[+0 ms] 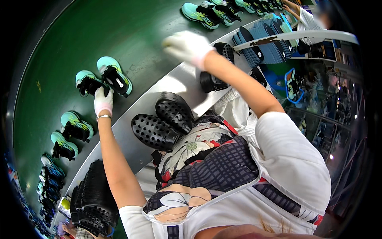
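Sneakers (104,80), a teal-and-black pair, sit on the green conveyor belt (59,47) at about ten o'clock, with more such pairs (68,135) running down toward eight o'clock. On this pair rests the left hand (103,100) in its white glove, fingers closed lightly over the heel of the shoe nearer the person. To handle it well, I judge the grip should sit firmly on the heel collar so the shoe stays level and does not knock its mate. At centre, two black perforated clogs (165,121) lie on the metal ledge (131,143), touching each other. A stack of black insoles (93,199) stands at seven o'clock. Toward twelve o'clock the right hand (187,46), also gloved, hovers over the belt edge, fingers curled together and blurred; whether it pinches anything I cannot tell. Dark blue insoles (262,44) fan out at one o'clock.
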The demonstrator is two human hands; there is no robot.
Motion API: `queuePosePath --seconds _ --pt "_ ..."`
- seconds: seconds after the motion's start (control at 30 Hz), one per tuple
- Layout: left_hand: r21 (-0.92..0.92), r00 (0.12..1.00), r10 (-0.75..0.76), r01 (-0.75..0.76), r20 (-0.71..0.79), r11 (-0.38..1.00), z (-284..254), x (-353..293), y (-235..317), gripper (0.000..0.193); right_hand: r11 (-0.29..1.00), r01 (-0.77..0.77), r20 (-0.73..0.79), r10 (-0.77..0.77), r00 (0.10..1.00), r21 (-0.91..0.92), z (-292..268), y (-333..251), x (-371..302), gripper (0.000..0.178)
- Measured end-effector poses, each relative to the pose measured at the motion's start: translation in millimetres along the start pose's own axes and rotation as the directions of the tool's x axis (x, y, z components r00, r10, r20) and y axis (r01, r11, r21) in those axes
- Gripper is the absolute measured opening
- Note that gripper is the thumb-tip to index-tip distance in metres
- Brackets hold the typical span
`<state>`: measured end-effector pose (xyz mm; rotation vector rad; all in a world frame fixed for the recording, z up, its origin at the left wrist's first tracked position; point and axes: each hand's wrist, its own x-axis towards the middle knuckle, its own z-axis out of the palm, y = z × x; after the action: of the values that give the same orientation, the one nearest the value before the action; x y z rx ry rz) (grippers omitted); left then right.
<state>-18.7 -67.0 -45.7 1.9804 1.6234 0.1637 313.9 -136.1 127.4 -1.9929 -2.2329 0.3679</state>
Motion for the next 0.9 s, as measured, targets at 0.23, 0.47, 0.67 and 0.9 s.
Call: queuePosePath --seconds 0.23,0.47,0.67,0.9 --pt "0.058 0.998 0.057 -0.055 -0.039 0.997 3 -10 -13 0.050 0.880 -0.469 -0.036 0.468 0.883 -0.068 -49 109 -147 0.023" --pt "0.142 1.000 -0.008 0.006 0.014 0.990 -10 -9 -8 0.053 0.862 -0.502 0.008 0.502 0.865 0.074 5 114 -194 0.029" --pt "0.139 0.998 0.057 -0.055 -0.014 0.989 -10 -12 -19 0.051 0.946 -0.321 -0.141 0.313 0.939 -0.040 29 128 -194 0.027" --pt "0.104 0.997 0.077 -0.077 -0.002 0.992 -11 -17 -23 0.054 0.962 -0.272 -0.081 0.270 0.960 -0.017 5 123 -199 0.028"
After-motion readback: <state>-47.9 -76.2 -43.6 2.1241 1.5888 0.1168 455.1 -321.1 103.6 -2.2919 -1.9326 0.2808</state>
